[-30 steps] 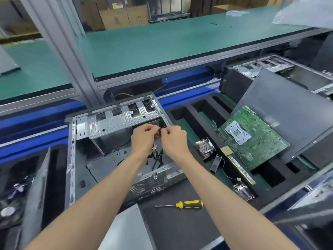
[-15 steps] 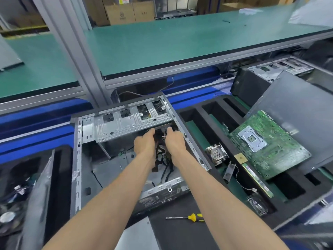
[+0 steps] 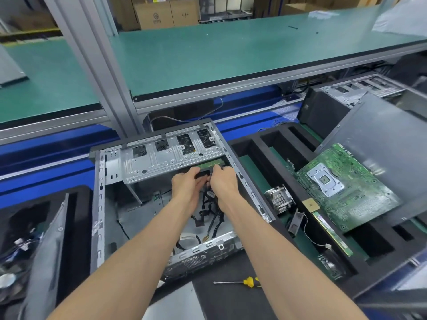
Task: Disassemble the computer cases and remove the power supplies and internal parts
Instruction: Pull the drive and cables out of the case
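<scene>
An open computer case (image 3: pixel 99 199) lies on its side in front of me, with a silver drive cage (image 3: pixel 161 158) across its far end. Both hands reach under that cage. My left hand (image 3: pixel 186 184) and my right hand (image 3: pixel 223 183) sit close together, fingers curled around a black part with a green board edge (image 3: pixel 211 163) just below the cage. A tangle of black cables (image 3: pixel 210 211) hangs beneath the hands inside the case. What the fingertips hold is partly hidden.
A yellow-handled screwdriver (image 3: pixel 245 282) lies near the front. Right of the case, a black foam tray (image 3: pixel 258 144) holds a heatsink (image 3: pixel 278 198), a memory stick (image 3: pixel 332 234) and a green motherboard (image 3: pixel 346 190) leaning on a grey panel (image 3: pixel 379 144). Another case (image 3: pixel 355 88) stands far right.
Both hands have moved away from me, from above the case's middle to deep under the drive cage. The view has shifted left and closer.
</scene>
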Motion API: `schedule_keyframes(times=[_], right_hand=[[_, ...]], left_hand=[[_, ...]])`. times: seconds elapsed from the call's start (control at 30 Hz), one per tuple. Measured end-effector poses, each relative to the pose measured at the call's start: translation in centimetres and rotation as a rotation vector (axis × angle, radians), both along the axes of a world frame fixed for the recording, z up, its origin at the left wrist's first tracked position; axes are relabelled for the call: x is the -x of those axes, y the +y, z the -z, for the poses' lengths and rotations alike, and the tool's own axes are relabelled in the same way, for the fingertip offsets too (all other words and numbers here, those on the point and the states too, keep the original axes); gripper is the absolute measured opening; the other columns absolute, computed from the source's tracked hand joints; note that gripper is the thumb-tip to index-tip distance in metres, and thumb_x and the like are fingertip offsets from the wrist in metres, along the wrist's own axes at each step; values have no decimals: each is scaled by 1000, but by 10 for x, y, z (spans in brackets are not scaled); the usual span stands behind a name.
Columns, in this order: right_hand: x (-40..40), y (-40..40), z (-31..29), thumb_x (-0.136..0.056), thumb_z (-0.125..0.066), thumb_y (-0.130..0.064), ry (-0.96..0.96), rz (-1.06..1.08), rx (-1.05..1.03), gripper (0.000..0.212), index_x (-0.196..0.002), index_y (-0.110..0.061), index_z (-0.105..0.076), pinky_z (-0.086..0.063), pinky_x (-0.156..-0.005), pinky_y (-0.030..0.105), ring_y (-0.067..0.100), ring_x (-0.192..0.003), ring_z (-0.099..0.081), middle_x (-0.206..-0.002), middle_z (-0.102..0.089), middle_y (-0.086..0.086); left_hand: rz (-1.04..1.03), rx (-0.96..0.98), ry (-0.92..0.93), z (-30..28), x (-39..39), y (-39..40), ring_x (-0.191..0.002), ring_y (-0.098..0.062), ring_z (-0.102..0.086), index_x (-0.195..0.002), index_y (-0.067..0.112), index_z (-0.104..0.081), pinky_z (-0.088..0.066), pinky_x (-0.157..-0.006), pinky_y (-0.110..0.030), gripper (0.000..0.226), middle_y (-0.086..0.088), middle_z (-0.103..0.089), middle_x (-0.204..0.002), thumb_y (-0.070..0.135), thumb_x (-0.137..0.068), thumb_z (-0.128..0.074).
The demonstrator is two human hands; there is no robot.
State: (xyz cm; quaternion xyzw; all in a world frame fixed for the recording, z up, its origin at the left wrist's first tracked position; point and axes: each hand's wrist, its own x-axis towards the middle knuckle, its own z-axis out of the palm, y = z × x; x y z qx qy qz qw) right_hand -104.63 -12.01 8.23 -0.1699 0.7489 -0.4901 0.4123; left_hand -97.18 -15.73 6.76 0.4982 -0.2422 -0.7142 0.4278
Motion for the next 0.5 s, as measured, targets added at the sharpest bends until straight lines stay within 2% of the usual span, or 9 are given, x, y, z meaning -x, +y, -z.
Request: schedule_keyframes(times=[0.1,0.23,0.33,0.4,0.47,0.5], right_hand=[[1,9,-2,-100,-37,-20,-5,-7,-31,33,-119,-1,-57,-49,-75,37,26,-85,-62,-110,-70,19],[4,24,-10,-96,-36,-10,-43,-21,-76,27,-113,-4,-56,-53,-73,38,29,-78,-67,-87,-73,17],[3,34,-18,-95,-35,-7,-69,-36,-124,31,-119,-3,-55,-57,-77,41,31,-78,-69,-75,-70,14],[1,40,-21,-96,-36,-10,-82,-39,-155,33,-120,-5,-57,-58,-81,44,32,-86,-72,-86,-73,15],[0,46,-22,-97,-37,-13,-74,-37,-182,33,-119,-5,-59,-58,-84,48,31,-91,-71,-98,-72,17],[0,48,-23,-97,-37,-14,-70,-40,-196,32,-117,-4,-60,-58,-85,48,31,-91,-71,-101,-72,17]], left_hand=[[45,-10,-25,1,-5,7,-91,-29,-69,-127,-9,-52,-59,-74,-28,36,-22,-61,-117,0,-93,-62],[123,-16,-40,0,-10,16,-95,-34,-65,-146,-6,-38,-58,-85,-38,59,-28,-58,-128,-3,-92,-60],[177,-28,-69,-4,-15,24,-91,-36,-61,-150,-6,-32,-57,-92,-47,63,-28,-57,-118,-6,-92,-57],[202,-28,-84,-8,-18,31,-81,-33,-60,-144,-10,-36,-58,-82,-42,56,-26,-57,-107,-8,-92,-56],[229,-23,-107,-13,-21,38,-75,-29,-57,-118,-4,-52,-56,-68,-35,28,-21,-57,-94,-10,-91,-55],[245,-27,-115,-15,-23,42,-74,-29,-57,-104,-2,-54,-54,-66,-34,17,-20,-57,-89,-11,-90,-56]])
